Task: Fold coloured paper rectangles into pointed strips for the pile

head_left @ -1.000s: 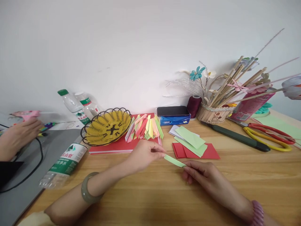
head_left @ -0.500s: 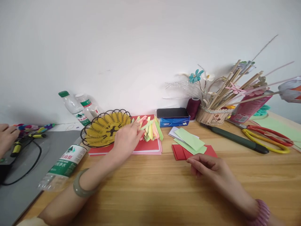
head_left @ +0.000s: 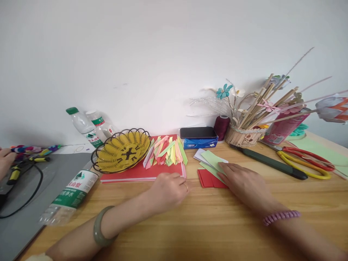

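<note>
My left hand (head_left: 169, 191) is closed just in front of the red paper sheets (head_left: 130, 176); its fingertips are turned down and nothing shows between them. Folded paper strips in pink, yellow and green (head_left: 168, 151) lie in a heap on the red sheets. My right hand (head_left: 243, 179) rests with its fingers on the small green papers (head_left: 213, 160), and whether it grips one cannot be made out. Beneath them are small red papers (head_left: 208, 178), and a pale lilac paper (head_left: 199, 155) sticks out on the left.
A yellow woven basket (head_left: 122, 152) and plastic bottles (head_left: 76, 192) are at the left. Behind stand a phone on a blue tissue pack (head_left: 199, 142) and a dark red thread spool (head_left: 222, 127). A green cutter (head_left: 272, 162) and scissors (head_left: 303, 165) lie right. Another person's hand (head_left: 5, 161) shows far left.
My left hand has drawn back from the strip heap toward the front and right; the green strip it held now lies on the heap. My right hand has moved onto the green papers.
</note>
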Action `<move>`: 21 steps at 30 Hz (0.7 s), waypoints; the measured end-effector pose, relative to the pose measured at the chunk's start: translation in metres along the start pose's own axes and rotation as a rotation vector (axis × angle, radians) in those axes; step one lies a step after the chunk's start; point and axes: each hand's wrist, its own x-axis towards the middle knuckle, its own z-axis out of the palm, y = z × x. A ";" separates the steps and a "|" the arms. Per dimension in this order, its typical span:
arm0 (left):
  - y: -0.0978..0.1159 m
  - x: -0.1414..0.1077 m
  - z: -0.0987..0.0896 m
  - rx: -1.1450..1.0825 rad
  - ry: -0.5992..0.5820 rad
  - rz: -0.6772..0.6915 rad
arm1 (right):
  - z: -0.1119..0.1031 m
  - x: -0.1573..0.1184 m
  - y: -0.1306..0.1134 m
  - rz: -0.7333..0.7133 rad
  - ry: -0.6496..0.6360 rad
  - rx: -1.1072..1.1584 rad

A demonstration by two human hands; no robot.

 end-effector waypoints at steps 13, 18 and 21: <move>0.036 -0.003 0.003 -0.087 0.119 0.077 | -0.034 -0.050 -0.036 -0.472 0.095 0.150; 0.041 -0.006 0.010 -0.267 -0.015 0.002 | -0.032 -0.065 -0.036 -0.234 -0.133 0.373; 0.040 -0.003 0.009 -0.352 -0.038 -0.055 | -0.028 -0.070 -0.031 -0.122 -0.161 0.462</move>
